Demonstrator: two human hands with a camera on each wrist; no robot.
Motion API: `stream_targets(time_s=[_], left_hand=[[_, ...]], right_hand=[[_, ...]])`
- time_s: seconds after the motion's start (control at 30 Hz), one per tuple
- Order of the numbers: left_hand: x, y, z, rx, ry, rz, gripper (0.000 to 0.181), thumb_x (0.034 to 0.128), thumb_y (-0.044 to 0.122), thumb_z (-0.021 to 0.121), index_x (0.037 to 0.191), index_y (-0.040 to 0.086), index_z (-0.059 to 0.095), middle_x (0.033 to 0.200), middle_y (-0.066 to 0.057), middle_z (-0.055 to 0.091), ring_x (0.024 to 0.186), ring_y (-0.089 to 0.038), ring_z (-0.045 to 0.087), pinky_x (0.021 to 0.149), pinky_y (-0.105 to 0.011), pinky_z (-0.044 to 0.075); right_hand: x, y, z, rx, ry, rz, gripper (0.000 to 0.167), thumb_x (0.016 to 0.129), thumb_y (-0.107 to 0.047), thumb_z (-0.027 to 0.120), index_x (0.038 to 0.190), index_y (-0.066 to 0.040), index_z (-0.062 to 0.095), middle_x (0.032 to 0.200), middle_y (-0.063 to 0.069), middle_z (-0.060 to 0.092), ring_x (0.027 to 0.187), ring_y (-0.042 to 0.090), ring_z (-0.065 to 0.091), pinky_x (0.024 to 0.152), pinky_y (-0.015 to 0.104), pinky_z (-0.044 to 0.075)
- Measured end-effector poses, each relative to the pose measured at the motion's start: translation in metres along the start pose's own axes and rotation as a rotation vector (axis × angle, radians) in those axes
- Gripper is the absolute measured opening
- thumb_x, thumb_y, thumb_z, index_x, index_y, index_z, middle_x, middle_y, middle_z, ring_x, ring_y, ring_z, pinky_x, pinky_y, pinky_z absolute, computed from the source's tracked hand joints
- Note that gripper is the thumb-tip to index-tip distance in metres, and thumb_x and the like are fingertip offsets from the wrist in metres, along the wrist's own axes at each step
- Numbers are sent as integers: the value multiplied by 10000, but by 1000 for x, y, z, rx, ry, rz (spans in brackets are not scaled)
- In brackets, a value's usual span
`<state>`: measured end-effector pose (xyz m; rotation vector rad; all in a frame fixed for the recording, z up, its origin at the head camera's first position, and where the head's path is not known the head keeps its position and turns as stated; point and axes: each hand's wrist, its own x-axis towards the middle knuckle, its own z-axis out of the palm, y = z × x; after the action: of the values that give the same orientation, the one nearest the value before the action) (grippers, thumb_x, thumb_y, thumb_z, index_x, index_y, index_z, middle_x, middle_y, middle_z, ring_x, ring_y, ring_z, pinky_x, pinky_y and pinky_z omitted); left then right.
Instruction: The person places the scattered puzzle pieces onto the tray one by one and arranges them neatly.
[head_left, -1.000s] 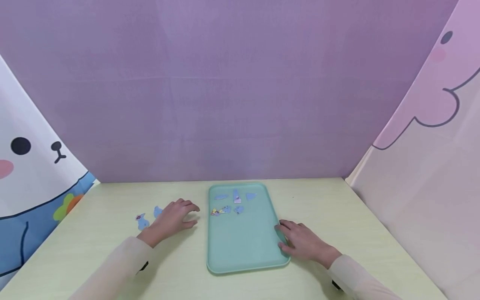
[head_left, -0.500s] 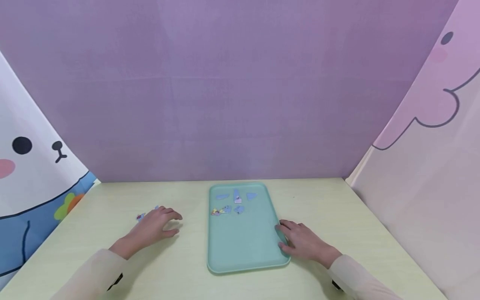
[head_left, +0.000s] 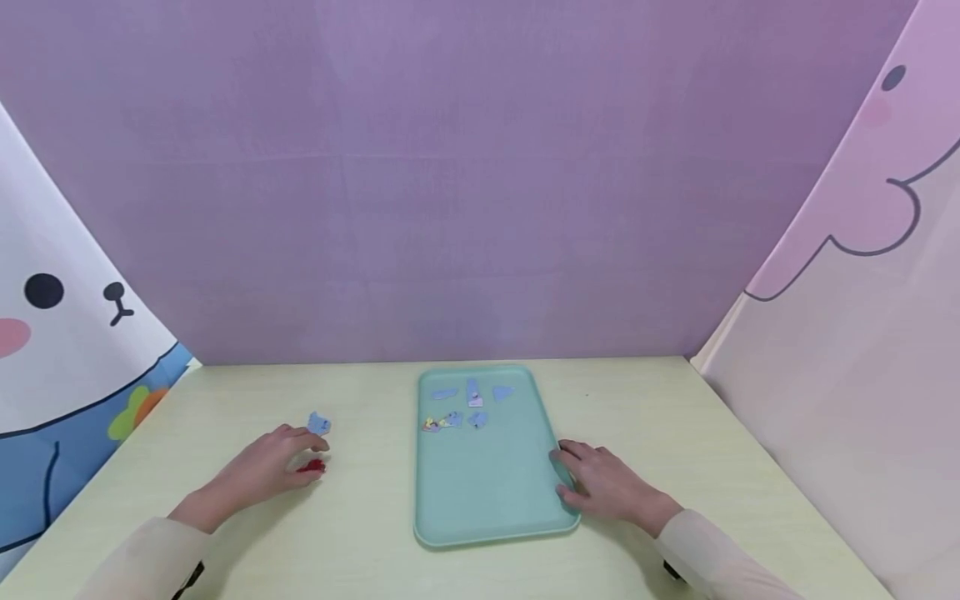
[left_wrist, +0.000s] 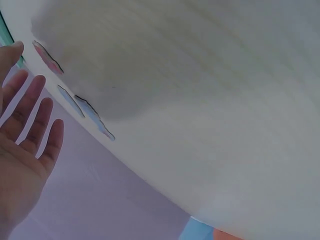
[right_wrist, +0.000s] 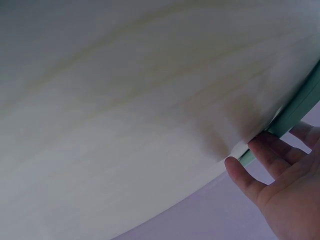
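Fingers apart, the left hand (head_left: 258,471) hovers low over the table's left part. A small red piece (head_left: 313,465) shows beside its thumb, and a blue piece (head_left: 318,423) lies just beyond its fingers. In the left wrist view the red piece (left_wrist: 48,58) and two blue pieces (left_wrist: 71,101) (left_wrist: 95,117) lie flat near the spread fingers of the left hand (left_wrist: 25,145). The right hand (head_left: 611,487) touches the right rim of the green tray (head_left: 491,500); in the right wrist view its fingers (right_wrist: 272,157) are bent loosely at the tray's edge (right_wrist: 295,107).
Several cut, mostly blue pieces lie in the tray's far half, among them a tall one (head_left: 474,393), a triangular one (head_left: 502,392) and a yellow-marked one (head_left: 431,424). A purple cloth (head_left: 480,183) stands behind the table, with printed cloths at both sides.
The left hand has moved left and closer to the person, uncovering the blue piece and covering the spot of another. The red piece has come into view by its thumb. The right hand stays put.
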<state>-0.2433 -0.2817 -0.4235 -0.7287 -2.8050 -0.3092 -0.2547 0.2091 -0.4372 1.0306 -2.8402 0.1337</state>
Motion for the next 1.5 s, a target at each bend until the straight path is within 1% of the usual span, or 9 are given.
stream_targets(time_s=[0.23,0.47,0.7,0.83,0.93,1.0,1.1,1.37,1.5], left_hand=[[-7,-7,4,-15,-1,-17,249,701,209,759,933,184,672,875,122,613,811,-117,527,701,-324,474],[-9,-8,6,-15,7,-19,255,703,228,763,935,188,666,862,135,594,801,-94,516,702,-318,475],[-10,-6,9,-3,48,-4,221,703,187,758,905,178,669,851,115,615,818,-134,558,826,-441,478],[-10,-4,9,-6,60,-11,214,702,172,758,896,171,668,844,109,620,817,-142,564,865,-461,460],[-9,-4,8,-5,49,-26,211,707,182,758,898,178,667,848,111,618,803,-127,552,814,-414,482],[-9,-4,7,5,36,-35,212,710,196,758,901,186,666,853,117,613,797,-113,538,739,-365,490],[-9,-4,6,9,23,-40,211,713,204,757,903,187,665,851,118,604,786,-102,522,704,-335,485],[-8,-4,5,11,14,-24,225,704,209,764,904,177,666,835,120,592,773,-99,510,697,-329,483],[-8,-4,5,-1,20,-13,208,707,190,762,892,166,669,813,117,588,776,-118,529,797,-417,489]], right_hand=[[0,0,0,9,-6,7,479,875,-339,546,1256,-51,510,1282,173,504,1154,309,512,861,471,453],[1,1,2,11,-11,12,480,879,-344,541,1259,-54,506,1287,172,499,1158,310,508,862,477,450],[1,-1,0,18,-11,10,479,878,-337,544,1261,-53,505,1287,175,499,1159,311,507,869,478,447],[0,-3,-2,22,-15,13,478,877,-334,544,1259,-50,507,1287,176,499,1160,312,507,872,479,446],[1,-2,-1,19,-14,14,476,878,-337,543,1260,-56,506,1288,169,499,1158,308,509,870,478,448],[1,-2,0,13,-10,12,475,878,-339,544,1260,-59,507,1286,165,500,1154,304,512,865,475,451],[1,-1,1,9,-8,11,475,878,-342,545,1259,-62,507,1285,164,501,1152,301,514,862,471,453],[2,0,2,18,-14,15,478,881,-345,538,1266,-63,502,1292,168,495,1162,307,506,877,474,444],[1,0,2,20,-23,21,482,883,-349,534,1271,-64,497,1299,167,490,1170,307,500,884,475,440]])
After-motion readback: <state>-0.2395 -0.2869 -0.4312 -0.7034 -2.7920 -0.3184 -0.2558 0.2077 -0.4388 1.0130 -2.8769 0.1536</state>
